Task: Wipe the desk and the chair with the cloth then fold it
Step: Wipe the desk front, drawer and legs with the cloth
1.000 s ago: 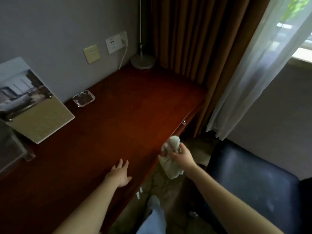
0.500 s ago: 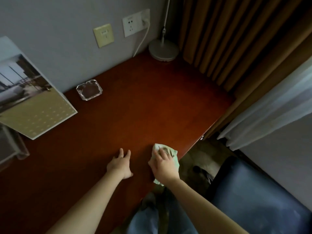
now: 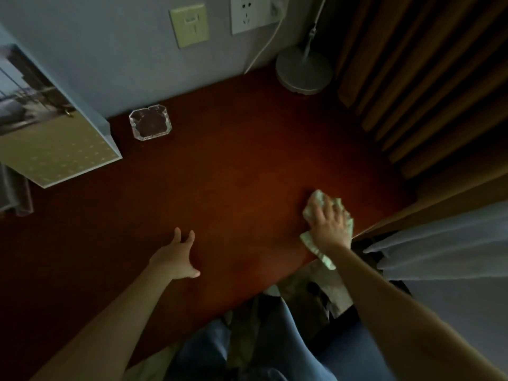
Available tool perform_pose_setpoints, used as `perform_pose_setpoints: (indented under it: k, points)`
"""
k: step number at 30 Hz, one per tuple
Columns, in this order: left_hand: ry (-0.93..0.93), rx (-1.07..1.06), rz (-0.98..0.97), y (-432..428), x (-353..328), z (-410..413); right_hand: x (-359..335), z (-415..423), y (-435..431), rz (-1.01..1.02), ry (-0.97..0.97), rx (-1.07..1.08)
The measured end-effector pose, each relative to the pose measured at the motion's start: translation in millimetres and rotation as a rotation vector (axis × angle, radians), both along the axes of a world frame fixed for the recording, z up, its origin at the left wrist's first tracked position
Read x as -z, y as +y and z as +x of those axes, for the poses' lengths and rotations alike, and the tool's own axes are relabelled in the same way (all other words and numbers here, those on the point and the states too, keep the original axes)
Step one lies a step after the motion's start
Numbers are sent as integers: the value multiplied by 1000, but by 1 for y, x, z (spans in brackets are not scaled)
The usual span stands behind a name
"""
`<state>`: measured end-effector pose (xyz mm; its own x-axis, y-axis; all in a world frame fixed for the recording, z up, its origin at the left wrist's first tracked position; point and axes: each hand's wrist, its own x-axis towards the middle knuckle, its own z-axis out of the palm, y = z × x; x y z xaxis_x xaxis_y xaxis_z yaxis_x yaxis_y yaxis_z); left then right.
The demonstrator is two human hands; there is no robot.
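**Head view: cloth is working the desk's right corner, close to the edge**

Head camera is looking down on the red-brown desk [image 3: 233,174], where the right hand [image 3: 331,229] is pressing the pale cloth [image 3: 316,200] flat under spread fingers, not clenching it. The cloth is lying near the desk's front right corner, with one tail hanging over the front edge. The left hand [image 3: 176,257] is resting open on the wood, fingers splayed and holding nothing.

Because the palm is only pinning the cloth, a stroke outward risks dragging it off the edge onto the floor. A long sweep toward the wall is likely to be heading for the glass ashtray [image 3: 149,125], which looks light enough to skid. The lamp base [image 3: 303,70] and its cable are standing in the far corner and could snag the cloth.
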<state>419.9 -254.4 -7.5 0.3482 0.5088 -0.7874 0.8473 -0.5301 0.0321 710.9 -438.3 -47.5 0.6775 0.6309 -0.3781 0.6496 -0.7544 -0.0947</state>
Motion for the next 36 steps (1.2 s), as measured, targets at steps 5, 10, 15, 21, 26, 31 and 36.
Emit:
perform_pose_setpoints:
  k: [5,10,15,21,26,31,36]
  points:
    - [30,-91,38,-6,14,1,-7,73,-10,-2,44,127]
    - [109,-168,112,-16,11,25,2,52,-2,36,96,113]
    - [294,-245,191,-35,13,82,3,-29,-8,-7,155,-391]
    - [335,-156,220,-43,3,109,-6,-11,-16,48,107,-853]
    - [183,-201,225,-49,2,83,-1,89,-9,22,-147,-299]
    - [163,-455,169,-54,6,65,1,122,8,28,-87,-134]
    - [127,-459,204,-54,13,62,12,70,45,151,-62,-70]
